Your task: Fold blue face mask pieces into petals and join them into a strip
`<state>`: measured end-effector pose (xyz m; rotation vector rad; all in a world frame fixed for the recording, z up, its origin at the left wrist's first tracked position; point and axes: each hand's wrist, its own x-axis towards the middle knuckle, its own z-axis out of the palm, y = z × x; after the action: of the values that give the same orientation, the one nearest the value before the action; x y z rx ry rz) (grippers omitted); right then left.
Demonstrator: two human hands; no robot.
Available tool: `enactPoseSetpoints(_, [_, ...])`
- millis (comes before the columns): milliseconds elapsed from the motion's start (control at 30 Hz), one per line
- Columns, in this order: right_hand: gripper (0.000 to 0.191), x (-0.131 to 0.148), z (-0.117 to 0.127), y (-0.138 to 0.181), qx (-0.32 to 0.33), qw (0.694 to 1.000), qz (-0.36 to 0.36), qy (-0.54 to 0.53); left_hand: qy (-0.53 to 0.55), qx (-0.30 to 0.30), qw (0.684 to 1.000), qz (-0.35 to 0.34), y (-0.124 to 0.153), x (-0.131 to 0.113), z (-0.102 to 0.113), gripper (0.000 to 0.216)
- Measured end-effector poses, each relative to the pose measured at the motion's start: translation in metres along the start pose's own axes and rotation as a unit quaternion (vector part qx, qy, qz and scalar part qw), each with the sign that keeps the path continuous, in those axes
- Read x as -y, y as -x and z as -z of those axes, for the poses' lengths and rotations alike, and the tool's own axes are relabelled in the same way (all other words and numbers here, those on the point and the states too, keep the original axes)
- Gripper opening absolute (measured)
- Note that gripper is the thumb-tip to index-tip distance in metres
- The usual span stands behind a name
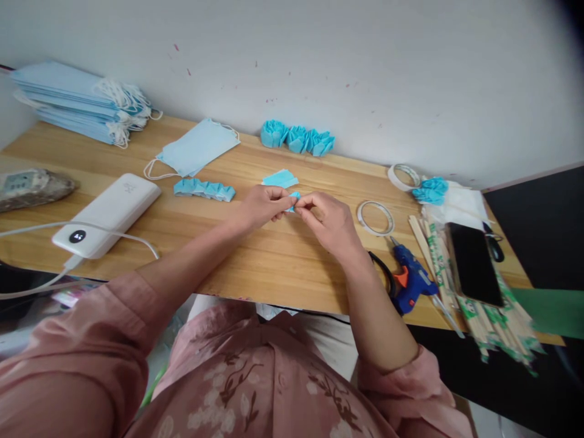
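Between the fingertips of both hands is a small piece of blue mask fabric (294, 201), mostly covered by the fingers. My left hand (264, 205) pinches it from one side, and my right hand (326, 219) pinches it from the other. Just beyond them lies a flat blue pleated piece (280, 178) on the wooden table. To the left of my left hand rests a folded, zigzag blue strip (204, 189). Three blue fabric flowers (297, 139) stand in a row near the wall.
Face masks (198, 148) lie left of centre, before a tall mask stack (82, 100). A white power bank (107, 216) with a cable sits left. At right are tape rolls (376, 218), a blue glue gun (413, 277), wrapped chopsticks (499, 325) and a phone (474, 263).
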<state>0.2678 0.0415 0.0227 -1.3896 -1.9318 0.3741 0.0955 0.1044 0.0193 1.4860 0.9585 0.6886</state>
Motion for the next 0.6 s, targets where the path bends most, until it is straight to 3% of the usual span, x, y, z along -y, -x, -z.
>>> enactPoseSetpoints(100, [0.007, -0.0001, -0.0019, 0.0003, -0.019, 0.999, -0.028, -0.019, 0.008, 0.018, 1.0, -0.004, 0.0, 0.0007, 0.0005, 0.031])
enactPoseSetpoints(367, [0.035, 0.0013, 0.0001, -0.0028, -0.078, 0.994, -0.069, -0.043, 0.071, 0.066, 0.995, -0.031, 0.0006, 0.0005, 0.0011, 0.027])
enactPoseSetpoints(600, [0.039, -0.0033, -0.0042, -0.0021, -0.094, 0.988, -0.086, -0.086, 0.056, 0.033, 0.997, -0.038, -0.0009, 0.0028, -0.0012, 0.026])
